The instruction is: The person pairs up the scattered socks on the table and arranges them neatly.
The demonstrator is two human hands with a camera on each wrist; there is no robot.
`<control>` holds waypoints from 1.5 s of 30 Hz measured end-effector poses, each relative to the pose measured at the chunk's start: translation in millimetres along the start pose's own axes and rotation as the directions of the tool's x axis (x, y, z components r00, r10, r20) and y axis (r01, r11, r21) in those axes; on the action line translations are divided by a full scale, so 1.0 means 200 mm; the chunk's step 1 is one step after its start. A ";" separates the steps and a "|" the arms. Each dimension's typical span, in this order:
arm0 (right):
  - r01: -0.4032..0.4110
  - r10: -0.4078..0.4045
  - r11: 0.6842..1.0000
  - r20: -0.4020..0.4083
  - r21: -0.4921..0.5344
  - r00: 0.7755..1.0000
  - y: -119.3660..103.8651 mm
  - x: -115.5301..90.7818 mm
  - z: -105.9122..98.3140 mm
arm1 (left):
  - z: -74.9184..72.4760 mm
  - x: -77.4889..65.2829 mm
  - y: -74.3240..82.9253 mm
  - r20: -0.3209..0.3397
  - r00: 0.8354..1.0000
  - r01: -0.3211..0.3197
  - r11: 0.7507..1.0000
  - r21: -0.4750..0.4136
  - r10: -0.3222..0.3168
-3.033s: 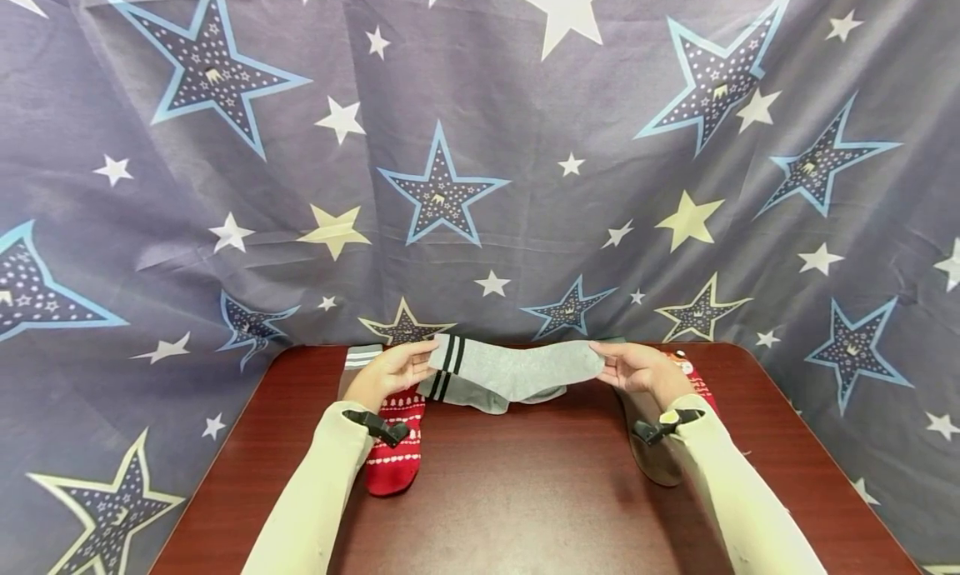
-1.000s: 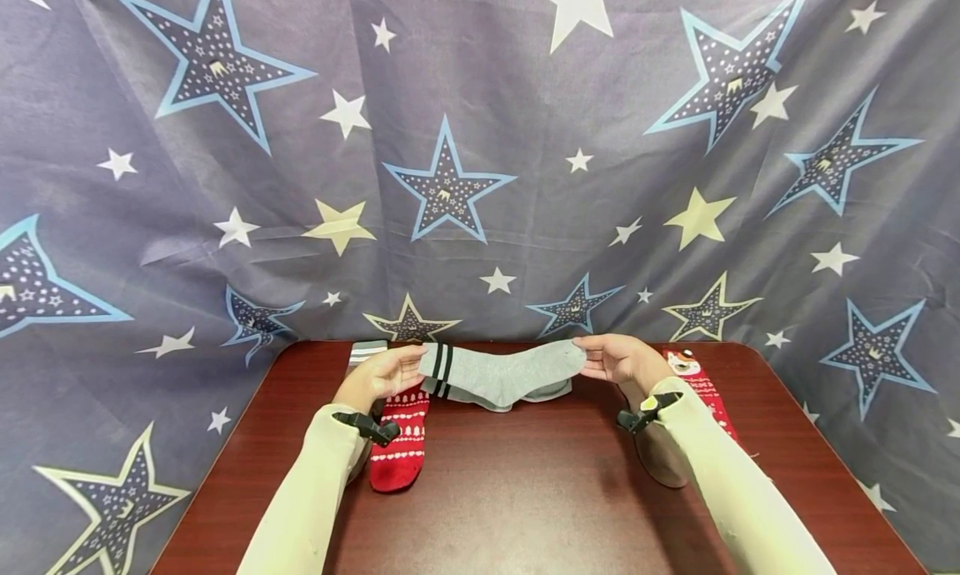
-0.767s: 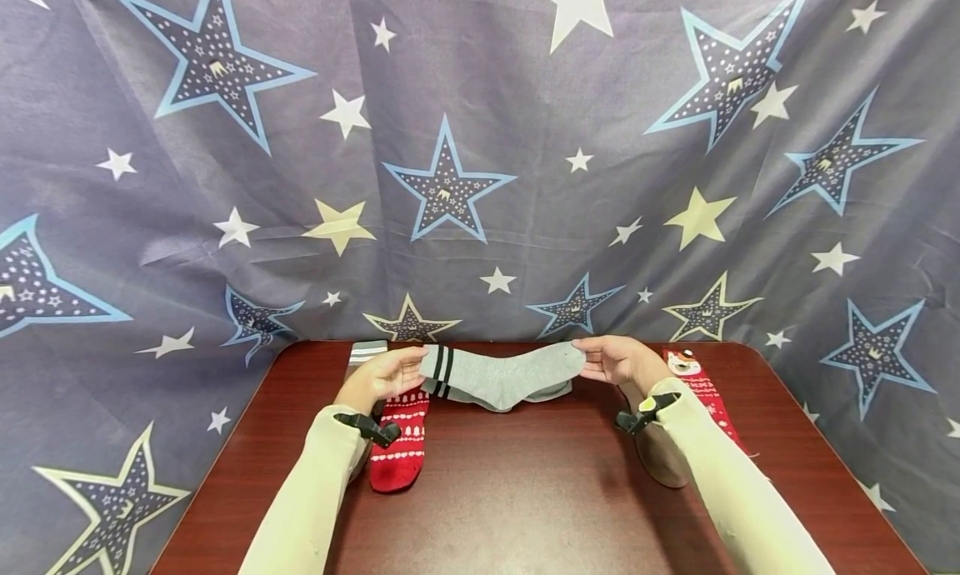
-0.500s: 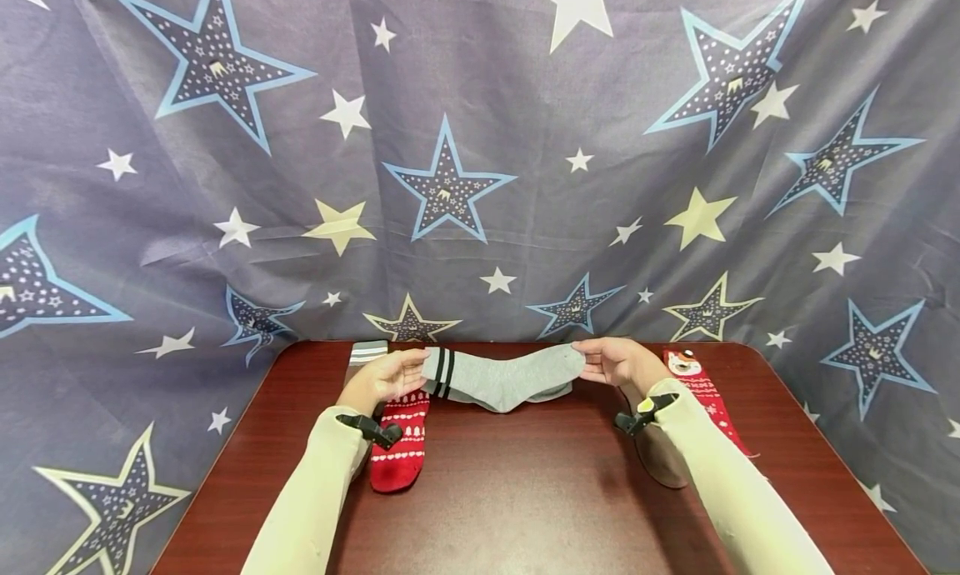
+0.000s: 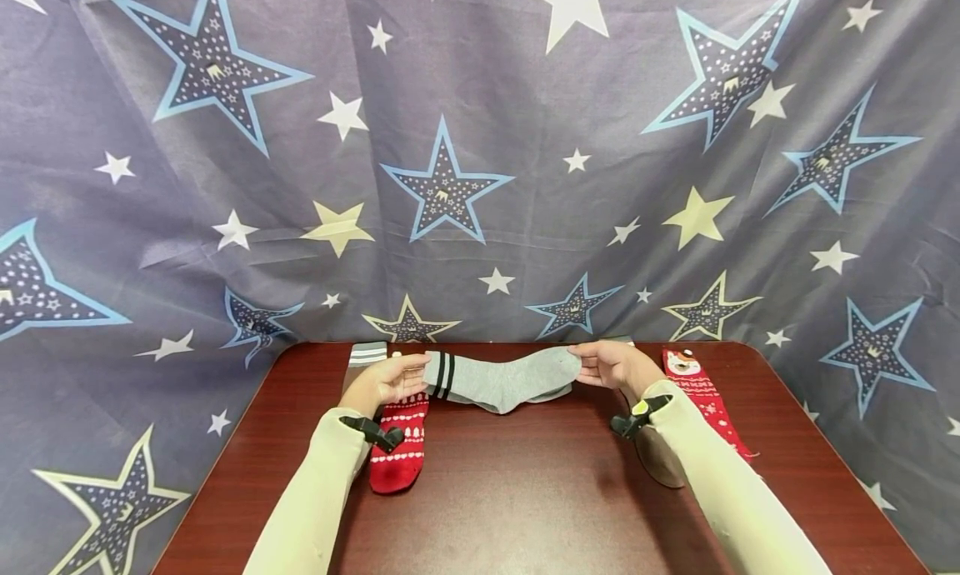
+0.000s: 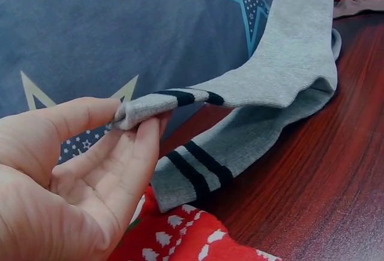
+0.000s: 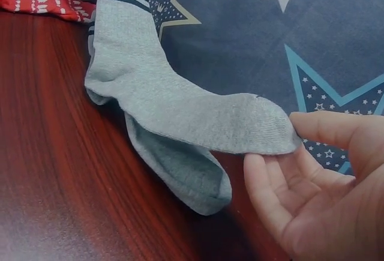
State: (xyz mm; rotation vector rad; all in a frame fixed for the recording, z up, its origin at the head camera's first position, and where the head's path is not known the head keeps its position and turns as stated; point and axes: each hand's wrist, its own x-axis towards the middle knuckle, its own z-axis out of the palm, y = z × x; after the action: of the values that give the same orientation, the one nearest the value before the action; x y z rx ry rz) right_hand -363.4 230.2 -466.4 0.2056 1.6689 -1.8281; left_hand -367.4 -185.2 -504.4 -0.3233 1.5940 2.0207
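Note:
My left hand [image 5: 386, 383] pinches the black-striped cuff of a grey sock [image 5: 506, 382], and my right hand [image 5: 617, 367] pinches its toe. The sock is stretched sideways near the table's back edge. In the left wrist view, thumb and fingertips of the left hand [image 6: 90, 171] hold the cuff off the table. The right wrist view has the right hand [image 7: 330, 177] gripping the toe end. A second grey striped sock [image 7: 183, 177] lies on the table under the held one, mostly covered by it in the head view.
On the brown table [image 5: 517, 492], a red patterned sock [image 5: 397, 458] and a white-striped sock [image 5: 367, 354] lie at left, partly behind the left hand. Another red sock [image 5: 701, 392] and a brownish sock [image 5: 660, 462] lie at right, by the right arm. A starry curtain [image 5: 525, 250] hangs behind.
Both hands have lowered the held sock, cuff end most, bringing it closer over the second grey sock. Less of that lower sock shows now. The pinch at both ends persists.

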 end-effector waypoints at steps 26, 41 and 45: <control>-0.021 0.029 0.998 -0.155 0.055 0.988 0.05 0.04 0.03 | 0.07 -0.02 -0.01 -0.100 0.993 -0.052 0.992 0.111 0.063; -0.025 0.031 0.999 -0.156 0.041 0.987 0.06 0.05 0.04 | -0.36 0.66 -0.21 -0.141 0.988 -0.054 0.996 0.072 0.064; -0.025 0.029 0.999 -0.159 0.030 0.987 0.06 0.04 0.06 | -0.49 0.85 -0.26 -0.120 0.992 -0.030 0.994 0.102 0.043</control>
State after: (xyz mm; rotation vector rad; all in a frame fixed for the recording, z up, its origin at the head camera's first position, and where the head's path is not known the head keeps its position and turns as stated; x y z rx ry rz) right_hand -359.0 216.3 -477.8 0.3936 1.7398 -1.8569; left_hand -492.7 -225.2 -657.5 -0.3884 1.7813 1.9728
